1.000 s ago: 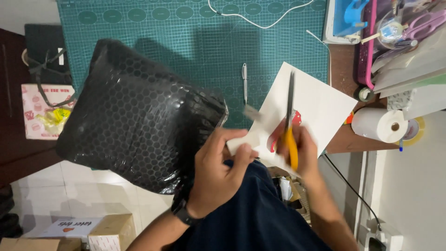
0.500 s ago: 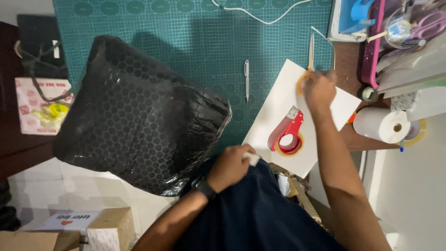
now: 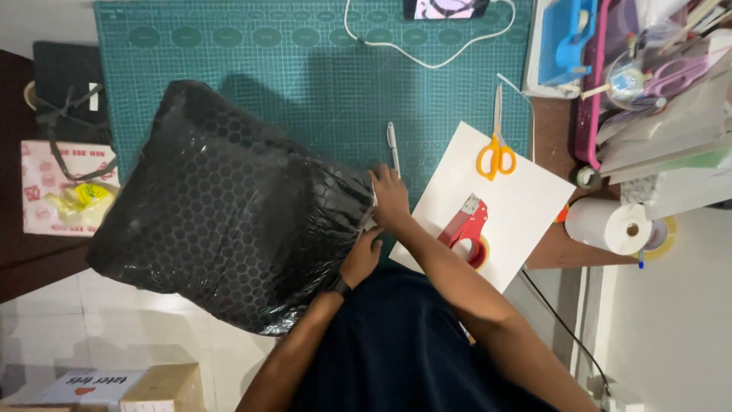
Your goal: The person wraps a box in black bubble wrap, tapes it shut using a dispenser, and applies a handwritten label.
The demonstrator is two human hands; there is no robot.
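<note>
A large package wrapped in black bubble wrap [image 3: 229, 206] lies on the green cutting mat [image 3: 305, 69] and overhangs its front edge. Both hands meet at the package's right edge. My right hand [image 3: 389, 200] lies over that edge with its fingers curled down onto the wrap. Just below it, my left hand [image 3: 362, 255] grips the same edge from the near side. A small white bit shows between the two hands. Orange-handled scissors [image 3: 496, 152] and a red tape dispenser [image 3: 467, 227] lie on a white sheet [image 3: 526, 202] to the right, with no hand on them.
A pen [image 3: 393, 145] lies on the mat just beyond my right hand. A white cable [image 3: 427, 57] and a phone [image 3: 446, 8] sit at the far edge. A paper roll [image 3: 606, 225], trays of stationery [image 3: 640, 76] and bags [image 3: 65, 152] flank the mat. A cardboard box [image 3: 122, 389] is on the floor.
My right hand put the scissors down at the far end of the white sheet and came back to the package's right edge, joining my left hand there.
</note>
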